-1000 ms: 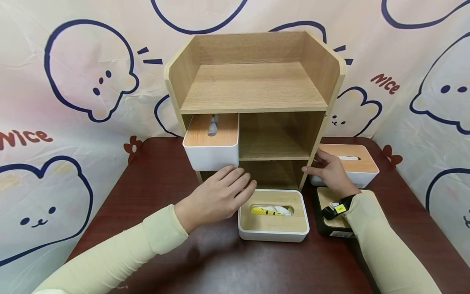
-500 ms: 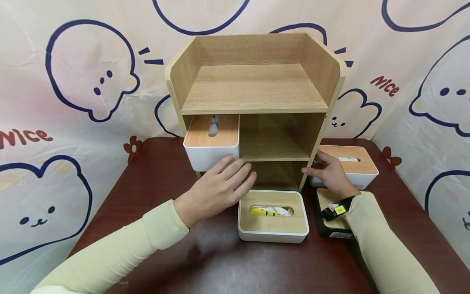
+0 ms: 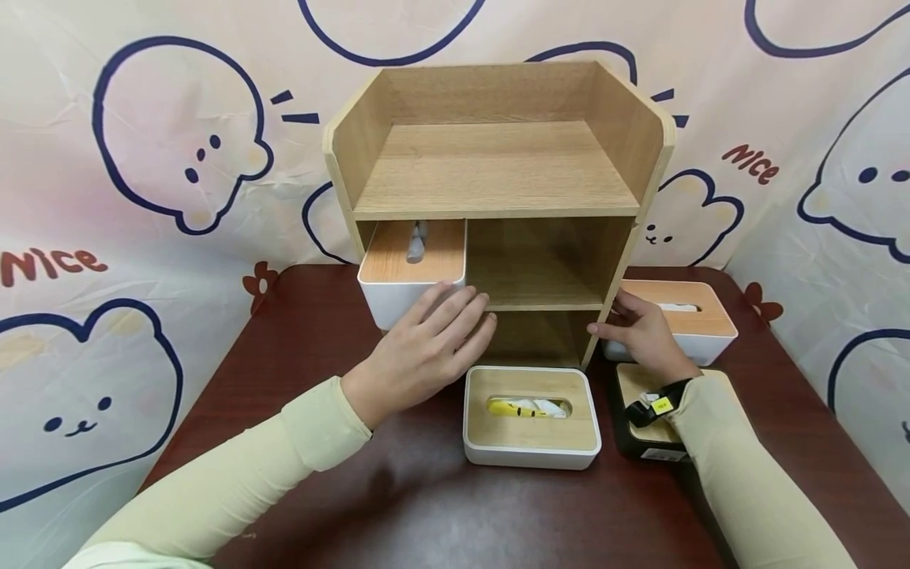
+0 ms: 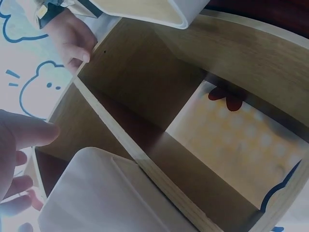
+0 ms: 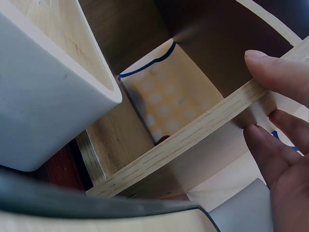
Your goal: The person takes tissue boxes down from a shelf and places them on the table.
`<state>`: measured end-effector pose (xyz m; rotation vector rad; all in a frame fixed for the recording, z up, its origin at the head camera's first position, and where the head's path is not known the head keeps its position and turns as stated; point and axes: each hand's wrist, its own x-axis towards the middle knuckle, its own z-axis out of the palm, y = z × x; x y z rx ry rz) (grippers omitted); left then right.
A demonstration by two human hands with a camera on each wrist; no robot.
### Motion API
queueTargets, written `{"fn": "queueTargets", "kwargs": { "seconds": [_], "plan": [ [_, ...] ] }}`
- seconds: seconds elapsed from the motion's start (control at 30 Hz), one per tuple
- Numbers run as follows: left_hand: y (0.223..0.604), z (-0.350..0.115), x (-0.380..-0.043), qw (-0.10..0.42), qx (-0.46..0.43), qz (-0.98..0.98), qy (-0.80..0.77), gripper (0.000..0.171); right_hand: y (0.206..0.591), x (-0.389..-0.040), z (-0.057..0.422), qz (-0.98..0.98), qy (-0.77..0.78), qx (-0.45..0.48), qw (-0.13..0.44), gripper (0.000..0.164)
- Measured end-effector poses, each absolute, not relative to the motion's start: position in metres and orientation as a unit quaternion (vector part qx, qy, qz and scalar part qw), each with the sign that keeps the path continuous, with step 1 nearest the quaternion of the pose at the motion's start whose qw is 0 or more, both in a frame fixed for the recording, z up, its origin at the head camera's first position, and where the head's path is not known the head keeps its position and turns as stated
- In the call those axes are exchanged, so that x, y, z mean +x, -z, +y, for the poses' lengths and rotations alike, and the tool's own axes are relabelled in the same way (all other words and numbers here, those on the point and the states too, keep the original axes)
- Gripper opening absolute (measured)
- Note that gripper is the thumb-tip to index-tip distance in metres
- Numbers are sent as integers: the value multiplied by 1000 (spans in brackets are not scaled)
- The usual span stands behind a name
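A white tissue box [image 3: 384, 302] with a wood-coloured lid sits in the upper left compartment of the wooden desk shelf [image 3: 490, 170], its front sticking out past the shelf edge. My left hand [image 3: 425, 348] has its fingertips against the front right of that box, fingers extended. In the left wrist view, the left hand [image 4: 21, 140] shows thumb and fingers beside the box's white wall [image 4: 104, 198]. My right hand [image 3: 650, 340] holds the front edge of the shelf's right side panel. In the right wrist view, the right hand's thumb [image 5: 275, 75] is inside the panel, the fingers outside.
On the dark red table [image 3: 498, 521], a white tissue box with a pale lid [image 3: 526, 457] stands before the shelf. A black-sided tissue box [image 3: 633, 445] lies under my right wrist. Behind it, beside the shelf, is another white tissue box [image 3: 700, 346] with a wooden lid.
My left hand has moved up along the front of the tissue box, from its lower edge toward its lid. The right hand keeps its hold on the side panel.
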<state>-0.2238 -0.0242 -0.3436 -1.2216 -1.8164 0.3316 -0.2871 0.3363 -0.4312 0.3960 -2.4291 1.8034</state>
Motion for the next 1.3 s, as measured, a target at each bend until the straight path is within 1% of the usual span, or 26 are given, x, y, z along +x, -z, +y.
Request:
{"fn": "queueTargets", "kwargs": {
  "seconds": [0.53,1.03,1.3],
  "plan": [
    [341,-22,-230,469,-429,-762,-122,36,431,-286,337,-791,-597,126,34,79],
    [342,-22,-235,444,-383,-802,-117,38,431,-287,336,-792,-598,122,33,78],
    [345,-20,-238,446,-374,-805,-115,38,432,-287,337,-801,-585,120,38,76]
  ]
}}
